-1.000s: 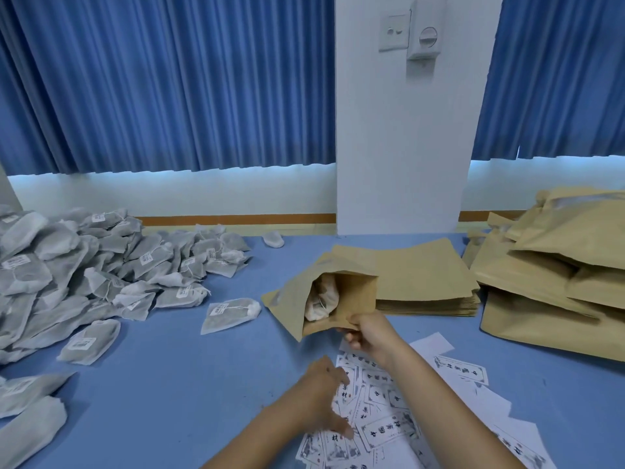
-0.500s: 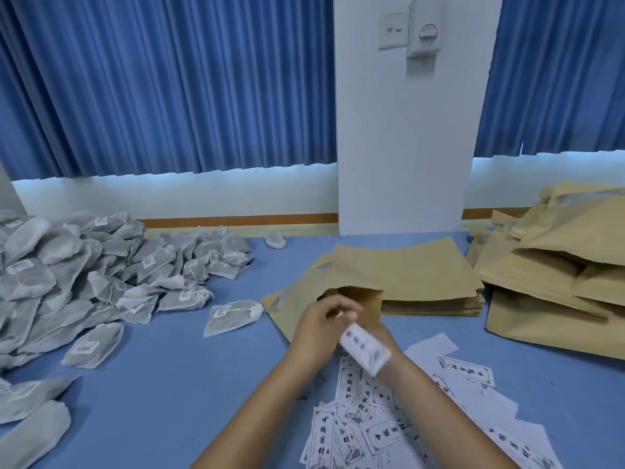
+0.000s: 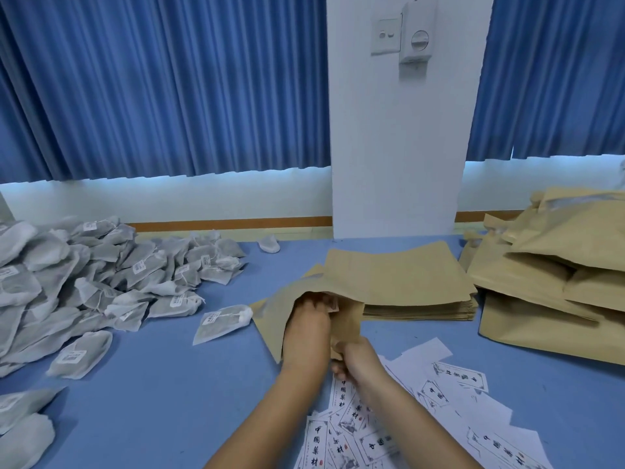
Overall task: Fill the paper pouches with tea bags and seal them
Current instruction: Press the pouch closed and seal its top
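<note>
Beside the stack (image 3: 406, 282), right hand (image 3: 358, 360) clamps pouch (image 3: 270, 319); its flap hides left hand (image 3: 306, 330) fingers, possibly pinching.

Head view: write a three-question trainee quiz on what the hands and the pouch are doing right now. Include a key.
1. True or false: the left hand reaches into the mouth of the open pouch.
2. Pick one: the right hand grips (A) a loose tea bag, (B) the open pouch's near edge, (C) a printed slip.
3. Fill in: the tea bag pile lies to the person's ____ side.

Key: 1 true; 2 B; 3 left.
</note>
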